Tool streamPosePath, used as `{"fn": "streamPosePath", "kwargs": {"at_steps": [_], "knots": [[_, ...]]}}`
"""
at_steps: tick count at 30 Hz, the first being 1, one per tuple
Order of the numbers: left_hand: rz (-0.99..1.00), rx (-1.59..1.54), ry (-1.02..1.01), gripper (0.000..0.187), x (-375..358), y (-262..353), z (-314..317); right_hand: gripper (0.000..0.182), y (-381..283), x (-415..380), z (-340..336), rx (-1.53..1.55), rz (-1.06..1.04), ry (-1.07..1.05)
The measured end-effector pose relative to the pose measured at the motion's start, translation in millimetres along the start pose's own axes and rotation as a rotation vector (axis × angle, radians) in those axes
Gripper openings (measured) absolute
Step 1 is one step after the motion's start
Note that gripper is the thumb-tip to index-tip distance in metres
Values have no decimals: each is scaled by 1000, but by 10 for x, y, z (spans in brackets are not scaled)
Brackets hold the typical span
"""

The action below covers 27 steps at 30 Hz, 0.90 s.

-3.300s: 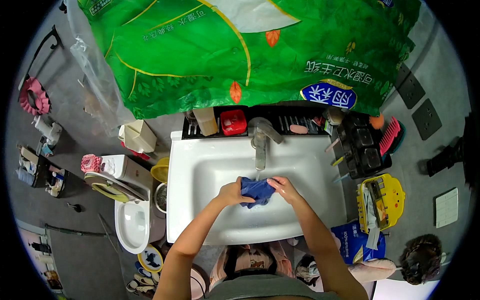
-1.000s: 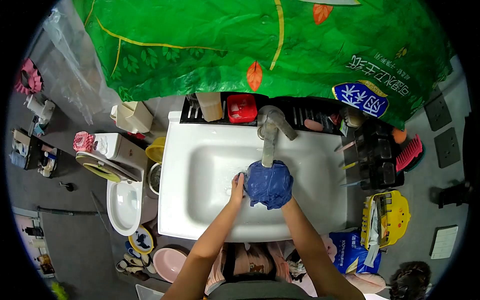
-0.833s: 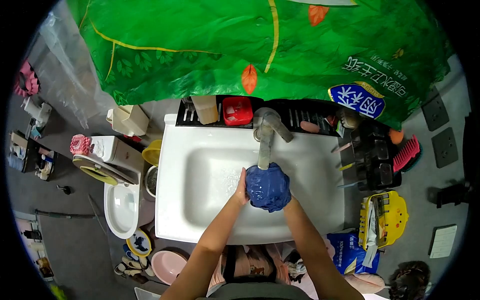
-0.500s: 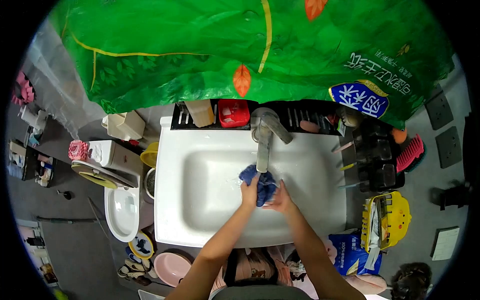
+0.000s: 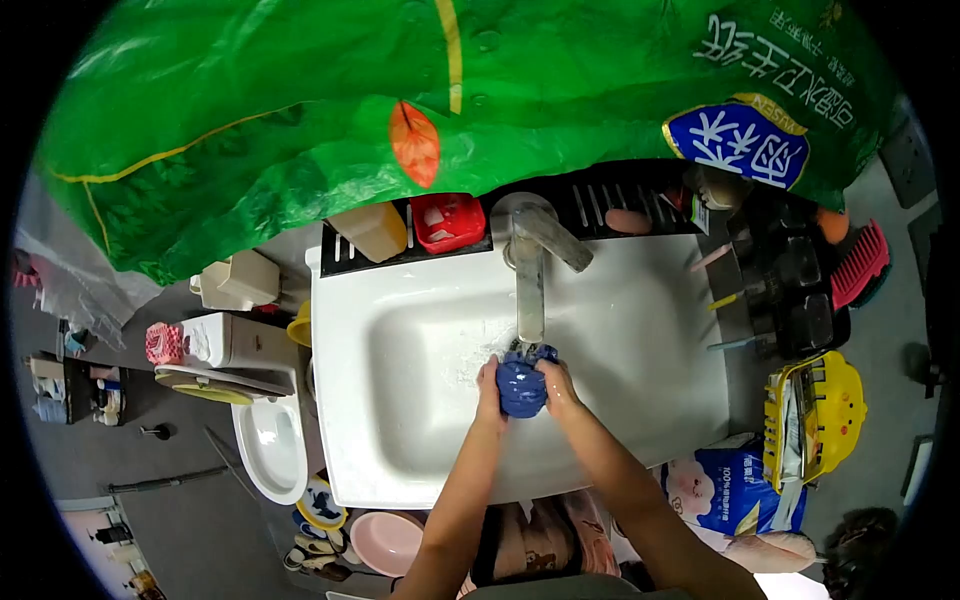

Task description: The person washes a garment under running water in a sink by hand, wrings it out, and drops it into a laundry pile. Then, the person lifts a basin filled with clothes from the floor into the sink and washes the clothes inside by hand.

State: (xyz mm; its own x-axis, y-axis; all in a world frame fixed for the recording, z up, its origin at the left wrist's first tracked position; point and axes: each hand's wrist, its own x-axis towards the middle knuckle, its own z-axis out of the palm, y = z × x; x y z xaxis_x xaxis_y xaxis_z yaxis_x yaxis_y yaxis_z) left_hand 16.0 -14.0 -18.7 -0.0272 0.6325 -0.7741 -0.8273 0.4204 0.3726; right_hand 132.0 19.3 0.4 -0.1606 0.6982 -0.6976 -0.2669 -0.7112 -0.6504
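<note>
A wet, dark blue cloth (image 5: 521,388) bulges into a rounded bundle under the spout of the metal faucet (image 5: 530,290). My left hand (image 5: 489,393) grips its left side. On the opposite side, my right hand (image 5: 557,385) has its fingers closed on the cloth. Water runs from the spout onto the top of the cloth, and splashes show in the white sink (image 5: 420,400) to the left. Both hands are above the basin, and some fingertips are hidden behind the cloth.
Behind the faucet, a red soap dish (image 5: 447,222) and a bottle (image 5: 370,232) stand on a black ledge. A large green package (image 5: 300,130) hangs over the back. Black toothbrush holders (image 5: 790,290) and a yellow basket (image 5: 830,420) are at right; a toilet (image 5: 270,450) is at left.
The cloth has gone from loose and crumpled to a rounded, bulging bundle. My right hand has closed in on its right side. The whole view has tilted slightly.
</note>
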Motion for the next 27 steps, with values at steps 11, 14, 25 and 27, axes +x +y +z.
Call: {"fn": "streamPosePath", "kwargs": {"at_steps": [11,14,25,27], "knots": [[1345,1023,-168,20,-239,-39,284,67,-141,13,-99,549,272,-449],[1549,1097,-202,27,-348,-107,380,49,-56,228,-69,643,289,-820],[775,337,-10,36,53,-124,236,31,2,3,161,112,-380,-81],[902,580,-102,38,-40,-84,218,31,-119,18,195,312,-245,-124]]}}
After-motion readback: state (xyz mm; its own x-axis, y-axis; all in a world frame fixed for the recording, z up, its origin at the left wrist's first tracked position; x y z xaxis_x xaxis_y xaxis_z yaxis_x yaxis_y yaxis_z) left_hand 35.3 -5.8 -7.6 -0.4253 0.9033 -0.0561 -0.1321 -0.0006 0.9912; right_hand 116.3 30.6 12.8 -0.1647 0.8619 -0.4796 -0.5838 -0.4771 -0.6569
